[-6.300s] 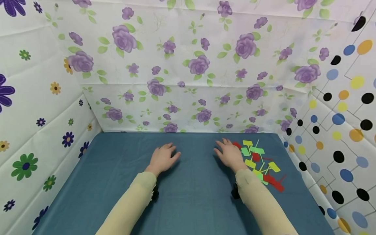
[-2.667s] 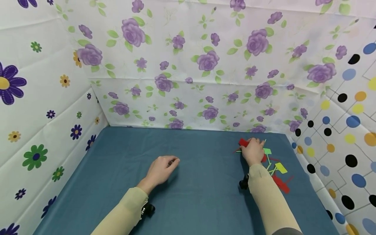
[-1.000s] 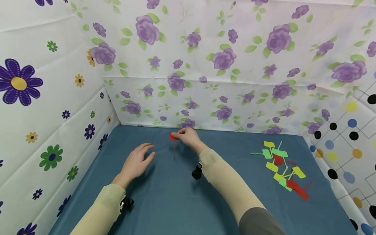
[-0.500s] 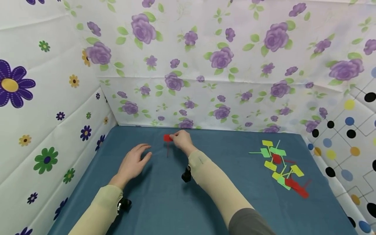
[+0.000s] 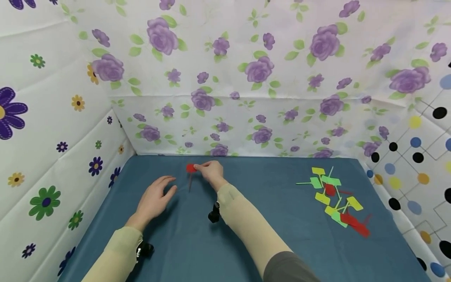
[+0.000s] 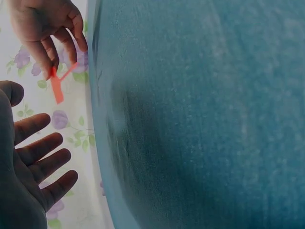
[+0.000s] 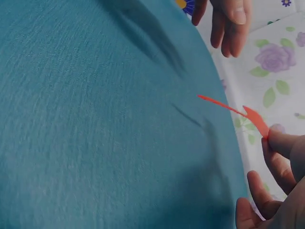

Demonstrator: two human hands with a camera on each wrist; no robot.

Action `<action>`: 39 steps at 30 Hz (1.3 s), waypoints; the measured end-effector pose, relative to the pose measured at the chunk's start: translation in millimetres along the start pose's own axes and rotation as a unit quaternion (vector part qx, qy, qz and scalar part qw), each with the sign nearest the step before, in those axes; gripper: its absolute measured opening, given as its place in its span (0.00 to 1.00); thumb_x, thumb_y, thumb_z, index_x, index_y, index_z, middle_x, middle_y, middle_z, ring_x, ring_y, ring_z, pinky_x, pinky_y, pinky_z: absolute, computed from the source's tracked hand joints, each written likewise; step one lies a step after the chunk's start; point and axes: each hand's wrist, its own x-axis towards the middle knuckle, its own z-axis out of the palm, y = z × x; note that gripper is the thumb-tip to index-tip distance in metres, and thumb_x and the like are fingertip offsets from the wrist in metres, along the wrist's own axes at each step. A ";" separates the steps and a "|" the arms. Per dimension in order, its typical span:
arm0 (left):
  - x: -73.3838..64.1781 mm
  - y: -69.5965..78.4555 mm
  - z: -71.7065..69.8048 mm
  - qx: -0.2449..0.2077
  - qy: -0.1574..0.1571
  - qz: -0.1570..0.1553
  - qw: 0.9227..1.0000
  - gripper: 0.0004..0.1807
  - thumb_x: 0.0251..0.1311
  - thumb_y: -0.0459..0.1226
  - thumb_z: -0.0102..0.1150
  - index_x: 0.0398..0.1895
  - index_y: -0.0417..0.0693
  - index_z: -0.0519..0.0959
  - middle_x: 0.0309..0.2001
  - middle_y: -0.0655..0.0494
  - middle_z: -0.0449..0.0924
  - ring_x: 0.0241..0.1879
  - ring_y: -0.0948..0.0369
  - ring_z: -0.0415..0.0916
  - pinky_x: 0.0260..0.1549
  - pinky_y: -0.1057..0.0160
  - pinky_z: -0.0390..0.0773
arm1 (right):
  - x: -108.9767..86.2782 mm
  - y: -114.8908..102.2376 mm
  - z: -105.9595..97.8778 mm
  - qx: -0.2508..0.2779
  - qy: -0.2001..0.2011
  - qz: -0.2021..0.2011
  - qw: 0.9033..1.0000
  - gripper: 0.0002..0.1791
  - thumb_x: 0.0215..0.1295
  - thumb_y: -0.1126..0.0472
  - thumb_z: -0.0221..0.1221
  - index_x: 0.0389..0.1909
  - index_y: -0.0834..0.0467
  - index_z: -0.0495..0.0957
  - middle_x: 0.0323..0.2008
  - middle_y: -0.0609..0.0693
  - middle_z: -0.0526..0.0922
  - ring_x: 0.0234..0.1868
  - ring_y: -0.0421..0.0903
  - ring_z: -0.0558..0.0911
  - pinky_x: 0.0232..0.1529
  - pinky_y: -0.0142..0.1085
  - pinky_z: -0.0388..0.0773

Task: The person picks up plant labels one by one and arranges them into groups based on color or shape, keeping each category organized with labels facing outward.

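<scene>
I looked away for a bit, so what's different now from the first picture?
The right hand has taken a red T-shaped tag from the pile and carried it left, pinching it above the blue cloth. The left hand has moved left too and holds nothing. The rest of the pile looks about the same, lying on the right.

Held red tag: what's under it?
The blue cloth, with shadows on it; the red tag is raised clear and no other tag shows beneath. The part pinched by the right hand is covered and can't be seen.
</scene>
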 end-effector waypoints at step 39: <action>4.2 -12.4 11.6 0.006 -0.019 -0.013 1.000 0.24 0.82 0.45 0.57 0.69 0.39 0.80 0.70 0.38 0.75 0.69 0.39 0.73 0.68 0.34 0.72 | 11.0 5.2 34.6 -0.177 0.031 -0.124 0.976 0.16 0.76 0.45 0.67 0.43 0.52 0.94 0.71 0.58 0.79 0.84 0.66 0.52 0.79 0.62 0.61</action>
